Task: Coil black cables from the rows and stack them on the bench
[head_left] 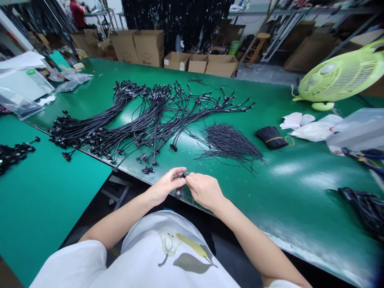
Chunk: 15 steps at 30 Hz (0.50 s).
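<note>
Head view: both bare hands meet just past the near edge of the bench, fingers curled and pinching. The left hand [166, 186] and the right hand [205, 191] grasp a small, glossy black plastic connector [184, 175] between their fingertips, with a dark piece below it too blurred to identify. The bench, a long table with a smooth, shiny green top [288, 188], carries a wide fan of black rubbery cable harnesses [150, 116], their thin leads branching into moulded plug ends just beyond the hands. To the right lies a loose, bristly spray of thin black wires [229, 144], then a tight black wire bundle [271, 137] bound with a yellow band. Farther right are a lime-green plastic fan [339, 76] with a ribbed round grille and crumpled clear plastic bags [357, 128]. A tangled black cable heap [361, 210] sits at the right edge. A second green table [39, 208] angles off left, and brown corrugated cardboard boxes [148, 48] line the far side.
</note>
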Available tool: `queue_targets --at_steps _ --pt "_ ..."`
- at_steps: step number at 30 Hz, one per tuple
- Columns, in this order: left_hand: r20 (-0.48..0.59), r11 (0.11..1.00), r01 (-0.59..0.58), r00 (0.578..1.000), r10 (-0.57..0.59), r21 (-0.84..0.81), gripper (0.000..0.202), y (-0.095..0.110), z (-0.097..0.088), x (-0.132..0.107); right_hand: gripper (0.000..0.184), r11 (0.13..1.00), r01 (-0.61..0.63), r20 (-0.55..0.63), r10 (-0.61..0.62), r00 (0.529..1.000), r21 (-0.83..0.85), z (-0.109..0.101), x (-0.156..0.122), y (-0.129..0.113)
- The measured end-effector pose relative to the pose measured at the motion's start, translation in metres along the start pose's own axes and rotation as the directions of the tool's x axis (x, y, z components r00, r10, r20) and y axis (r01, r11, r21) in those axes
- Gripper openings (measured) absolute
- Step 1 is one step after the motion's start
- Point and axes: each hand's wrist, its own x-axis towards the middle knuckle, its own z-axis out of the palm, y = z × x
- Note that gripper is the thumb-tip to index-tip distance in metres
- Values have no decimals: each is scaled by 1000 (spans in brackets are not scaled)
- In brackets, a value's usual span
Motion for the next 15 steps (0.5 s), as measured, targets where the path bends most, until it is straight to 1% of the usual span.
queue_targets --at_steps 2,3,5,7,8,9,11,12,13,15 --pt "-22 998 59 998 -60 -29 53 -6 0 -2 27 998 -34 -48 32 998 -60 5 -1 -1" --pt "-11 996 77 997 -78 -48 54 -9 1 -3 26 995 -54 -77 48 996 -82 7 0 -3" --pt "75 992 105 992 -100 -64 52 -13 3 -4 26 987 -109 -141 92 986 -117 9 1 -6" --pt "169 994 100 982 -90 -53 51 -16 7 -5 27 976 -189 -180 168 969 -107 8 3 -11" --pt "184 997 64 981 -56 -35 51 -18 9 -6 28 970 -235 -183 220 958 -68 8 3 -14" --pt "165 1000 -4 986 2 11 51 -21 10 -6 30 958 -285 -173 279 945 -14 7 3 -16" --pt "105 972 -163 984 146 171 48 -26 13 -4 33 921 -378 -148 389 909 97 7 2 -19" --pt "92 941 -215 976 197 260 47 -29 14 -3 34 900 -414 -138 430 892 136 7 1 -19" --pt "90 908 -245 970 228 339 46 -31 15 -1 34 883 -441 -129 462 878 163 7 0 -19" --pt "99 856 -259 966 240 448 46 -34 17 3 33 858 -470 -109 498 860 209 9 -2 -15"
